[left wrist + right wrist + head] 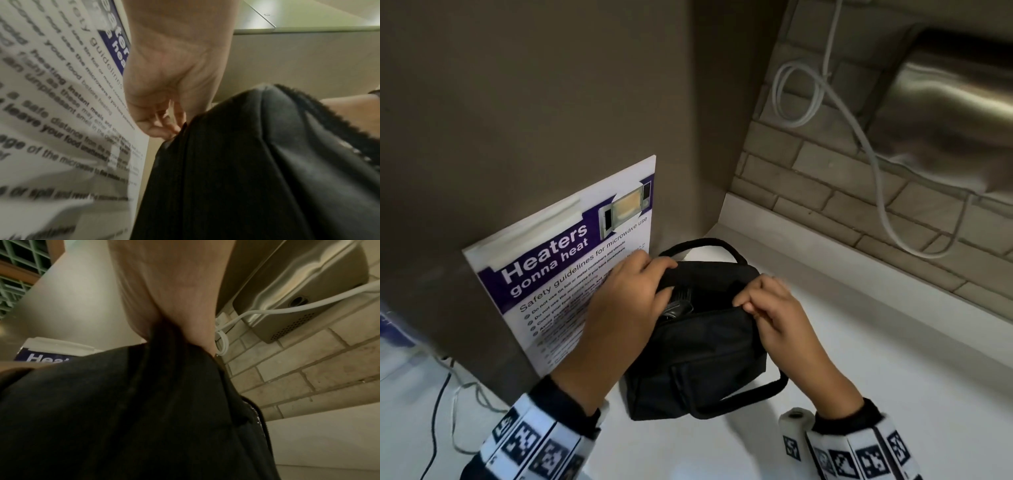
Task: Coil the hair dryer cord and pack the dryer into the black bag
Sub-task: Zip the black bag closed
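Observation:
The black bag [698, 356] stands on the white counter [876, 394] in the corner, its top partly unzipped. Through the gap I see dark, shiny parts of the hair dryer [678, 303] inside. My left hand [633, 294] curls its fingers over the far rim of the bag at the opening's left end. My right hand [760, 305] pinches the near rim at the opening's right end. In the left wrist view the left hand [164, 123] has its fingertips tucked behind the black bag [257, 170]. In the right wrist view the right hand [164, 305] squeezes a fold of the black bag [127, 410].
A microwave safety poster [565, 270] leans on the brown wall just left of the bag. A white cable [873, 161] hangs in loops on the tiled wall under a steel wall unit [955, 99]. Thin cords [445, 404] lie at the lower left.

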A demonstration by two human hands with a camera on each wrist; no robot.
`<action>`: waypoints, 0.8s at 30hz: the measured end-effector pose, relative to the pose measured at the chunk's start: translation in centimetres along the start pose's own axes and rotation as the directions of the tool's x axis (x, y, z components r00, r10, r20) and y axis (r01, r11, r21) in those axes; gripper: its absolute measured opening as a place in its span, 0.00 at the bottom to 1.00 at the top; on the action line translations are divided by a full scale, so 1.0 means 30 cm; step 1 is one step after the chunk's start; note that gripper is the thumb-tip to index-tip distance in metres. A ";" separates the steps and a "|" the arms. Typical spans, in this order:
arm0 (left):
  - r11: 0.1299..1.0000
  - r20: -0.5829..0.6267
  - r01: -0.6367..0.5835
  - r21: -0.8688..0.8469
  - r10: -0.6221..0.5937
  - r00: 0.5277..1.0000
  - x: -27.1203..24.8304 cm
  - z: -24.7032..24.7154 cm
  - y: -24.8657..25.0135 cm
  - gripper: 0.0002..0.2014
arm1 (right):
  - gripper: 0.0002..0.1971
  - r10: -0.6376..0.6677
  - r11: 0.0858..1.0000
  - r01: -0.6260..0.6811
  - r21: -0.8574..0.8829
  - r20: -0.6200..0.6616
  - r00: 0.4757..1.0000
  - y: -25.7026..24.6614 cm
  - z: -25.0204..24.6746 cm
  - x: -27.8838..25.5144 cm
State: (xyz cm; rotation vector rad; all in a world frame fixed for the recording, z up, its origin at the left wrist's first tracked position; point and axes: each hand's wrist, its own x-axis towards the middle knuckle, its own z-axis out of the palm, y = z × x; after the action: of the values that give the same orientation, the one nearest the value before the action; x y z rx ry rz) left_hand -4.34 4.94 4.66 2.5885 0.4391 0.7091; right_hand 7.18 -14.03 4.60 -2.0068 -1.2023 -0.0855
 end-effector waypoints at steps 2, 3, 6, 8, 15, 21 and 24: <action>0.994 -0.019 0.007 -0.106 -0.009 1.000 0.025 -0.005 0.017 0.10 | 0.12 -0.018 0.999 0.017 -0.045 -0.025 1.000 -0.006 0.000 0.002; 0.986 -0.058 -0.004 -0.167 -0.005 0.998 0.028 -0.010 0.027 0.09 | 0.09 0.011 0.997 -0.014 -0.077 -0.040 0.999 -0.007 0.000 0.003; 0.973 -0.139 -0.044 -0.227 0.012 0.990 0.022 -0.020 0.056 0.11 | 0.04 0.154 0.977 -0.161 -0.137 -0.060 0.986 -0.022 0.004 0.007; 0.983 -0.079 -0.074 -0.168 0.061 0.995 0.021 -0.014 0.055 0.10 | 0.11 0.178 0.966 -0.183 -0.181 -0.042 0.983 -0.035 0.006 0.011; 0.987 0.232 -0.078 0.141 0.044 0.972 0.028 -0.009 0.003 0.29 | 0.14 0.193 0.956 -0.186 -0.229 0.010 0.981 -0.040 -0.001 0.068; 0.998 0.278 -0.049 0.031 0.038 0.960 0.032 -0.050 -0.028 0.22 | 0.19 0.219 0.928 -0.172 -0.329 0.110 0.970 -0.019 -0.016 0.086; 0.998 0.162 -0.009 -0.062 0.018 0.987 0.031 -0.034 -0.014 0.12 | 0.25 0.168 0.865 -0.093 -0.492 0.111 0.979 -0.029 0.016 0.097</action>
State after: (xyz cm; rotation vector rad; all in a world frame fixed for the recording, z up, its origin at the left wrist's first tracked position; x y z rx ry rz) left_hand -4.20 5.99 5.65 2.5688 0.3439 0.5030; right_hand 7.95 -11.40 6.00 -2.5720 -1.2183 -0.1872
